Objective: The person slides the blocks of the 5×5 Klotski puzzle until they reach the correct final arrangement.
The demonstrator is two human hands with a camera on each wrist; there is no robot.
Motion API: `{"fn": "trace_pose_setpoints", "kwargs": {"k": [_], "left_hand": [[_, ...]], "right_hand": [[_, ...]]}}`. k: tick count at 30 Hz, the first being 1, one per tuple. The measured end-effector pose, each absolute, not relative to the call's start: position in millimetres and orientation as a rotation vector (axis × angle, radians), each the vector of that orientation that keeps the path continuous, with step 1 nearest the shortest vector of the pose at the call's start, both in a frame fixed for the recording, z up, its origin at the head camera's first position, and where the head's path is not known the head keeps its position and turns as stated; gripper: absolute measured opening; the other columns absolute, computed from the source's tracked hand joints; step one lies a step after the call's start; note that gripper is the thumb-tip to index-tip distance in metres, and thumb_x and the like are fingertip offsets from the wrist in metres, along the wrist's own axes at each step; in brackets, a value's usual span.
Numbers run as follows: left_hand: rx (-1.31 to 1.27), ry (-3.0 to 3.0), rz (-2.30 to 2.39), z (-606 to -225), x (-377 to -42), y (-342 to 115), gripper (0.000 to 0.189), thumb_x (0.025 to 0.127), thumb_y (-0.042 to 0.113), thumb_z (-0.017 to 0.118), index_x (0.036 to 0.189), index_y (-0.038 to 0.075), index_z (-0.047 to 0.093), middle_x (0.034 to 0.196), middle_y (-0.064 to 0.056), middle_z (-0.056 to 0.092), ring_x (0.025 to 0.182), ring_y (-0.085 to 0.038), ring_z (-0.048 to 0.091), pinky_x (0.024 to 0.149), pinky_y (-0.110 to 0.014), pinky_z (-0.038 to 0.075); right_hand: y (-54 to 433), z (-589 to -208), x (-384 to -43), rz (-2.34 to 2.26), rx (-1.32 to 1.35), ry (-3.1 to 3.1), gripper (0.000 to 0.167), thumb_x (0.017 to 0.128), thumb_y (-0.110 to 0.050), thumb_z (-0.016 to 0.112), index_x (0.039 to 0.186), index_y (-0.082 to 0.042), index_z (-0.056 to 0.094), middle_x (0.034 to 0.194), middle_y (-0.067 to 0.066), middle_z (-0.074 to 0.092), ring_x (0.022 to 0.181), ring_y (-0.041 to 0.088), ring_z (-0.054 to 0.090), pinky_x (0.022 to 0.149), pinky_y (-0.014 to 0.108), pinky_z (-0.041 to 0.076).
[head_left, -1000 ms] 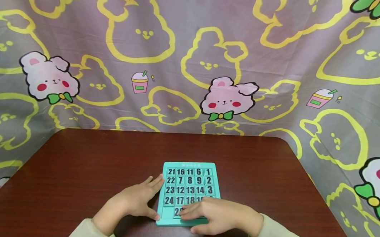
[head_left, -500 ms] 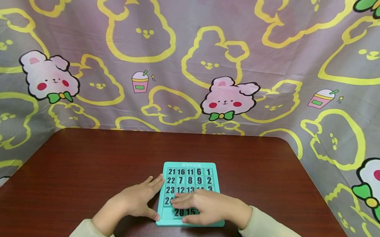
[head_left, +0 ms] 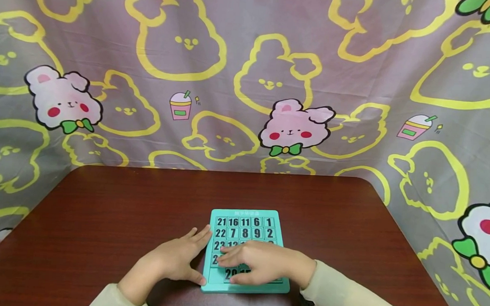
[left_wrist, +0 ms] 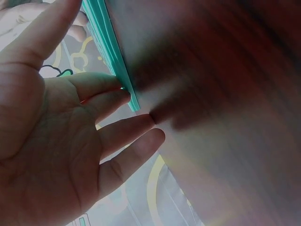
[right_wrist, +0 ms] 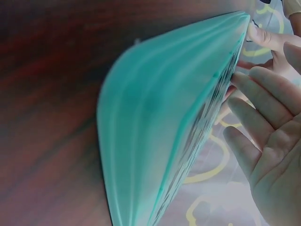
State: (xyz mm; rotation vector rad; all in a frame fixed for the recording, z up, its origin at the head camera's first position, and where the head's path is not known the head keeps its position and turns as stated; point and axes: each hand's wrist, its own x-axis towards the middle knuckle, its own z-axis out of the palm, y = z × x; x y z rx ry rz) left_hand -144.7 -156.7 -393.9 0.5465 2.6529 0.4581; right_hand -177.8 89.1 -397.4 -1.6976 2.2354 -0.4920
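Observation:
A turquoise number sliding puzzle (head_left: 215, 288) lies flat on the table, its black-numbered tiles in rows. The tray's bare floor shows at the lower-left corner, below the partly covered 24 tile and left of the 20 tile. My left hand (head_left: 177, 258) spreads along the puzzle's left side, fingertips at the edge and thumb at the near corner. In the left wrist view its fingers extend past the turquoise edge (left_wrist: 110, 52). My right hand (head_left: 260, 262) lies over the lower rows, fingers nearly straight, fingertips by the 24 tile. The right wrist view has those fingertips right at the tile faces.
The dark red-brown table (head_left: 142, 203) has rounded far corners. A grey cloth (head_left: 231, 27) with yellow outlines and rabbit faces hangs behind it and along both sides. Light sleeves (head_left: 354, 292) cover both forearms.
My right hand has shifted left and slightly away from the near edge, from the bottom row toward the 24 tile. The left hand and the puzzle stay in place.

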Motion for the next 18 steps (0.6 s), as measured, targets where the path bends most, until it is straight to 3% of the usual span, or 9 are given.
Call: {"fn": "trace_pose_setpoints", "kwargs": {"k": [10, 18], "left_hand": [[0.540, 2.648, 0.455, -393.1, -144.5, -156.9, 0.108, 0.071, 0.050, 0.085, 0.156, 0.009, 0.031, 0.166, -0.004, 0.022, 0.151, -0.039, 0.023, 0.108, -0.060, 0.039], [0.546, 2.647, 0.473, -394.0, -144.2, -157.7, 0.108, 0.071, 0.049, 0.085, 0.156, 0.009, 0.031, 0.166, -0.004, 0.022, 0.151, -0.040, 0.022, 0.108, -0.060, 0.039]], "right_hand": [[90.8, -399.4, -173.4, -0.467, -1.681, 2.216, 0.045, 0.102, -0.029, 0.056, 0.142, -0.009, 0.056, 0.145, 0.003, 0.056, 0.142, 0.016, 0.044, 0.113, 0.033, 0.041], [91.4, -399.9, -167.0, -0.428, -1.741, 2.225, 0.043, 0.101, -0.028, 0.057, 0.140, -0.008, 0.058, 0.142, 0.001, 0.059, 0.140, 0.014, 0.047, 0.113, 0.028, 0.040]]}}
